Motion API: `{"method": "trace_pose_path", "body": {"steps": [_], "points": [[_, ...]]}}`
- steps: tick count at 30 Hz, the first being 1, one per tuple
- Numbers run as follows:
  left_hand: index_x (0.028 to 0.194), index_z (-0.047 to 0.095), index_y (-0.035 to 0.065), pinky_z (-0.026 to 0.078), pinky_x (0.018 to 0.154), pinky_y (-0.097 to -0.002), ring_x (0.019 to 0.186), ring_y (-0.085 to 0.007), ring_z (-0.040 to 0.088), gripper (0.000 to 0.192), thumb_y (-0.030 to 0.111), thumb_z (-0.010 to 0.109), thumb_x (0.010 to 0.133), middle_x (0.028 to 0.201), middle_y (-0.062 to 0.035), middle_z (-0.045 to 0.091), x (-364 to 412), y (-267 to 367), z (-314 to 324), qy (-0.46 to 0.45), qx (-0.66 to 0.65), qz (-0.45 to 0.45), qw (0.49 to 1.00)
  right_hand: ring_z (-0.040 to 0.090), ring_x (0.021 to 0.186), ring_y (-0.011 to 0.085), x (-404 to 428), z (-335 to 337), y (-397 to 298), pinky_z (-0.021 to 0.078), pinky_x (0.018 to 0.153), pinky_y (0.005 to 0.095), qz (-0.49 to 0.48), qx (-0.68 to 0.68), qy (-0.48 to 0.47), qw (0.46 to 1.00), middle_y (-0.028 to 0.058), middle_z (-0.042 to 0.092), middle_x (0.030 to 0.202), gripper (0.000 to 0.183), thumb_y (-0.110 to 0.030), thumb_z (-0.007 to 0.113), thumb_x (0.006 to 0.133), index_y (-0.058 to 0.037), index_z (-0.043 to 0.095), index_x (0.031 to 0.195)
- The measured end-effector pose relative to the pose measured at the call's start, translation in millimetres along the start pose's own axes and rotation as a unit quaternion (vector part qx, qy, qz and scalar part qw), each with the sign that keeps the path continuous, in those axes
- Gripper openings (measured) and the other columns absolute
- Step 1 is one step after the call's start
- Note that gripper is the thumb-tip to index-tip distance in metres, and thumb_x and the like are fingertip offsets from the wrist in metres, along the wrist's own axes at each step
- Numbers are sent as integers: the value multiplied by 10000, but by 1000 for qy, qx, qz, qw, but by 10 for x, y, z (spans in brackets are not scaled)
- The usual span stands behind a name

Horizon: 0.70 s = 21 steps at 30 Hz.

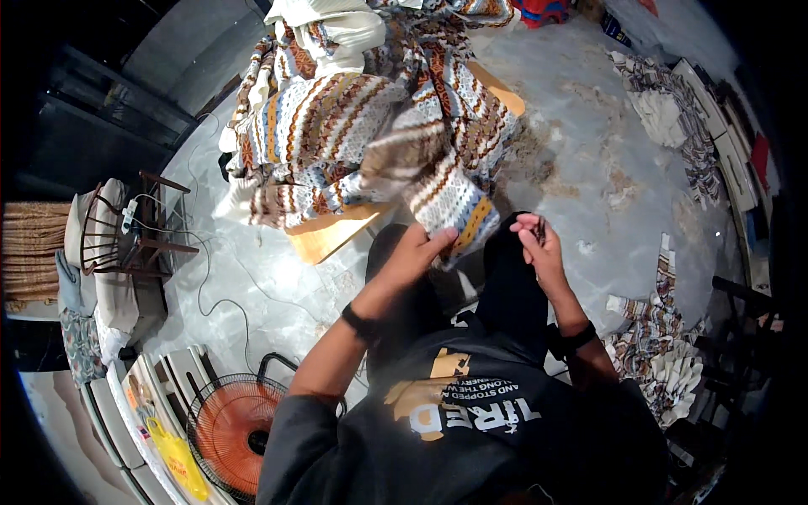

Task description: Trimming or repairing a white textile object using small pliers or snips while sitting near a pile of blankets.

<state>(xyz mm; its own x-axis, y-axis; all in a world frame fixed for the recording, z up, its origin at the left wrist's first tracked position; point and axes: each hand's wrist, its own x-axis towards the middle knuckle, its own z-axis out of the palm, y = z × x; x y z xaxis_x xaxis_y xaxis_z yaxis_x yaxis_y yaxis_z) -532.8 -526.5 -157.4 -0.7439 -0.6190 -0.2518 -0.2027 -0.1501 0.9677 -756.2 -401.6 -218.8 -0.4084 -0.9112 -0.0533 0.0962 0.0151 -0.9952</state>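
Note:
My left hand (413,252) pinches the end of a patterned knit garment piece (451,199), with white, brown, blue and mustard bands, held above my lap. The piece hangs slightly blurred in front of a large heap of similar knitwear (334,120). To the right of that end, my right hand (544,252) is raised with its fingers curled. A small dark object (540,231) shows between those fingers; its kind is too small to tell. Beneath the heap, a light wooden board (338,232) sticks out. A cream ribbed knit (341,35) lies on top.
On the floor to the right lie a knit pile (656,353) and another one (669,120) farther off. At lower left stands a fan (233,429) beside a yellow plastic bag (177,457). A wooden chair (104,227) carries a power strip (129,216), and a cable (218,306) crosses the floor.

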Motion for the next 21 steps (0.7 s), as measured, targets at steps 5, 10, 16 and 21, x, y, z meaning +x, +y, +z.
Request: {"method": "trace_pose_path", "body": {"steps": [5,10,16,21], "points": [[1260,447,27,434,895,-308,1094,-154,517,416,177,554,887,1194,-84,557,-429,508,77,10,-289,16,957,514,920,101,-107,459,-544,420,831,249,-17,60,-79,995,55,551,1110,504,-184,682,787,-9,462,1205],[1351,275,32,371,1003,-351,1189,-199,450,643,267,609,854,1275,-113,461,-589,408,149,-4,-259,96,961,522,867,80,-314,778,-946,425,783,231,-67,1,-11,998,8,554,940,308,-22,675,761,-28,514,1024],[1366,292,5,320,1033,-343,1200,-203,424,766,210,726,768,1288,-98,458,-585,176,494,-102,-61,108,987,552,807,96,-199,1022,-1407,448,748,244,-151,24,-76,985,26,595,891,187,-16,626,797,-22,561,972],[1077,504,16,476,850,-279,919,-136,593,265,85,623,851,951,-59,605,-724,270,57,-188,38,-54,980,625,802,187,462,764,-1544,473,704,281,-301,-272,64,912,112,639,912,205,-71,631,776,-24,590,971]]}}
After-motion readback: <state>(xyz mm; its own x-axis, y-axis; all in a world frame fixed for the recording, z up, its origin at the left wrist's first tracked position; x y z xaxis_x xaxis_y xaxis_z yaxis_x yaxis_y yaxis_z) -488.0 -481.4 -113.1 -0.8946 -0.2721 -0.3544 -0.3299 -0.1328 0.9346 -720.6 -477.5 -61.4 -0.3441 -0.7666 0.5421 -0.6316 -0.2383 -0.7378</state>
